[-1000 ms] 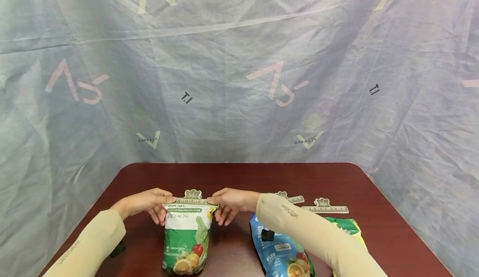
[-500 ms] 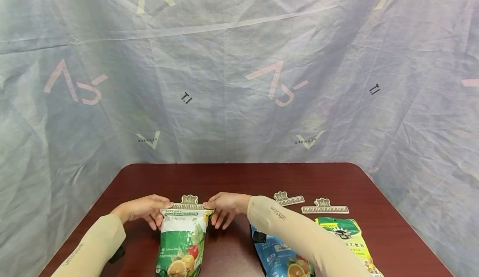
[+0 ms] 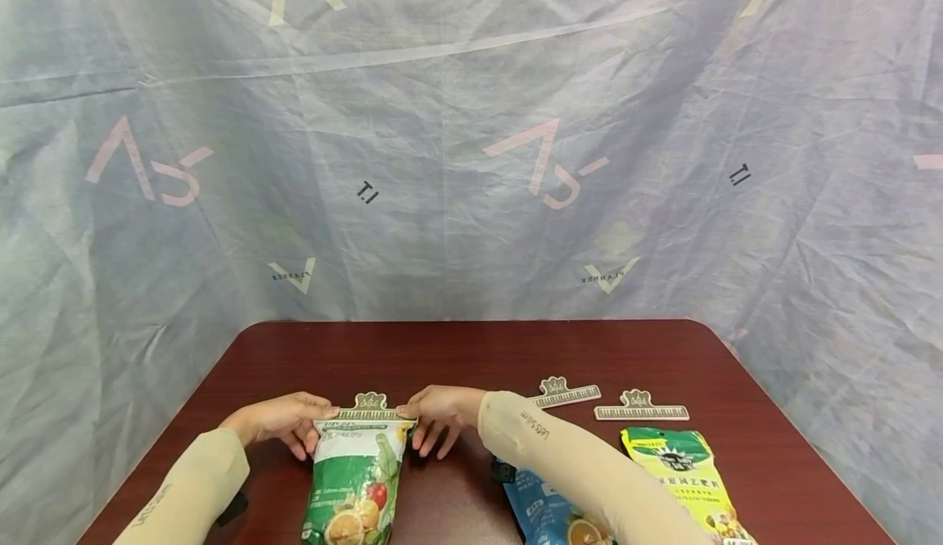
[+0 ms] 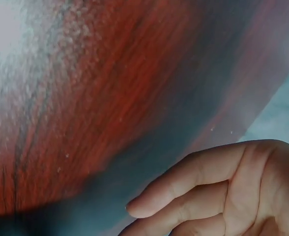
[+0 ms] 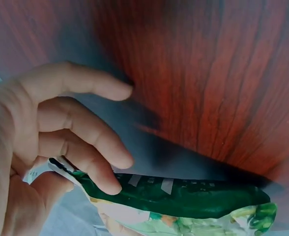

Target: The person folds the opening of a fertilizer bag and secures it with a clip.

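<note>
A green and white plastic bag [image 3: 354,479] printed with fruit and vegetables stands at the left front of the table in the head view. Across its top edge sits a piano-keyboard bag clip [image 3: 371,410] with a scalloped handle. My left hand [image 3: 283,421] pinches the clip's left end, thumb in front. At the other end my right hand [image 3: 442,416] pinches it the same way, its other fingers spread beside the bag. The right wrist view shows the bag's green side [image 5: 184,196] below those fingers; in the left wrist view only fingers and tabletop show.
Two similar clips, one [image 3: 567,396] partly behind the right sleeve and one [image 3: 641,411] farther right, lie on the dark red table [image 3: 471,344]. A blue bag [image 3: 541,508] is partly covered by my right forearm. Beside it lies a yellow-green bag [image 3: 688,479].
Both hands have come nearer to me and slightly left, carrying the clipped green and white bag along. The right forearm has shifted left, uncovering more of the yellow-green bag and the back clip.
</note>
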Motion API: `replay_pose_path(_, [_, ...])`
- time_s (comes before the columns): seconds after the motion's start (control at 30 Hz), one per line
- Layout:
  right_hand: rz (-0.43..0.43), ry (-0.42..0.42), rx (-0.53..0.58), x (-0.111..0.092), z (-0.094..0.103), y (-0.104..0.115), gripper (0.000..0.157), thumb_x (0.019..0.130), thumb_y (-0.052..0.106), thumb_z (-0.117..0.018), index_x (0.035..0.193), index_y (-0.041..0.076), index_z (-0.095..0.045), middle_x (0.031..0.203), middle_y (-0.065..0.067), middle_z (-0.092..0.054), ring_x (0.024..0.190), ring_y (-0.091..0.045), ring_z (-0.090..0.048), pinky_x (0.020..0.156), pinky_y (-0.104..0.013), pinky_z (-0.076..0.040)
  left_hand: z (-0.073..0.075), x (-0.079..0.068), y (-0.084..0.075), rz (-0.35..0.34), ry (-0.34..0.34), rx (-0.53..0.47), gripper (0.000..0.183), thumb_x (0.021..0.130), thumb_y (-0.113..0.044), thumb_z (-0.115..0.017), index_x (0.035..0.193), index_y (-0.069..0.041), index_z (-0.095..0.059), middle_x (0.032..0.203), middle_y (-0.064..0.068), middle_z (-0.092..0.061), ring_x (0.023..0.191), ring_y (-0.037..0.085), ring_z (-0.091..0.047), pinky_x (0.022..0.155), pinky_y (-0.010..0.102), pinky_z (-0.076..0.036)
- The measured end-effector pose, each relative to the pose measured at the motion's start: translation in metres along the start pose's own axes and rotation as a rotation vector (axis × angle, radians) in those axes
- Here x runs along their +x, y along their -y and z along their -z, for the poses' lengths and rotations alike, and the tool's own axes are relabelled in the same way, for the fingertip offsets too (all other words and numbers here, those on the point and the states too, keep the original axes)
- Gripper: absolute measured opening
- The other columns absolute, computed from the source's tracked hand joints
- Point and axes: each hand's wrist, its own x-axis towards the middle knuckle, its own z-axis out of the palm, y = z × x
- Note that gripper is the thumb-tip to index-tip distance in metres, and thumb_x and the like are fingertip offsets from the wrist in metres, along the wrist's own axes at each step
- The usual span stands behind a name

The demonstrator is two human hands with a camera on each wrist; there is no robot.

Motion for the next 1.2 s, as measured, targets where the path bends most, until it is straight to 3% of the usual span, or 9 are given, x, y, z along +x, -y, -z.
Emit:
replay_pose_path(0.33, [-0.027,-0.039,-0.041,0.010,-0.009,-0.007,0.025,0.092,0.037,-0.052,0.098,0.013,-0.059,0.065,-0.012,-0.063,0.057,-0.026,-0.062,0.052,-0.045,-0.051,-0.003,-0.002,0.009,0.035,-0.034,0.027,0.034,0.096,-0.030,-0.045,0.109,0.001,-0.054,0.062,0.002,-0.062,0.057,0.011,-0.060,0.060,0.035,-0.052])
replay_pose_path(0.6, [-0.028,-0.052,-0.079,0.011,-0.013,-0.008,0.026,0.093,0.036,-0.051,0.101,0.013,-0.058,0.069,-0.016,-0.065,0.054,-0.024,-0.061,0.049,-0.040,-0.050,-0.003,-0.001,0.015,0.053,-0.035,0.038,0.035,0.096,-0.032,-0.045,0.106,0.000,-0.057,0.063,0.002,-0.062,0.057,0.010,-0.059,0.057,0.033,-0.052])
replay_pose_path(0.77, [-0.028,-0.062,-0.104,0.012,-0.016,-0.009,0.026,0.093,0.035,-0.051,0.098,0.011,-0.059,0.071,-0.017,-0.065,0.052,-0.024,-0.060,0.049,-0.040,-0.050,-0.004,0.000,0.017,0.081,-0.056,0.040,0.045,0.096,-0.032,-0.046,0.118,0.007,-0.050,0.062,0.002,-0.062,0.058,0.011,-0.060,0.056,0.033,-0.052])
replay_pose_path(0.9, [-0.023,-0.063,-0.119,0.012,-0.017,-0.010,0.026,0.093,0.035,-0.052,0.095,0.011,-0.058,0.069,-0.016,-0.065,0.053,-0.025,-0.061,0.050,-0.041,-0.051,-0.006,0.001,0.018,0.101,-0.070,0.043,0.045,0.095,-0.032,-0.048,0.117,0.007,-0.050,0.061,0.002,-0.062,0.058,0.011,-0.060,0.054,0.032,-0.052])
replay_pose_path(1.2, [-0.039,-0.051,-0.117,0.013,-0.013,-0.009,0.035,0.091,0.032,-0.055,0.114,0.006,-0.056,0.071,-0.018,-0.065,0.056,-0.027,-0.063,0.050,-0.041,-0.051,-0.005,0.002,0.018,0.120,-0.076,0.067,0.036,0.095,-0.034,-0.048,0.102,-0.001,-0.059,0.060,0.001,-0.061,0.057,0.010,-0.060,0.053,0.030,-0.052])
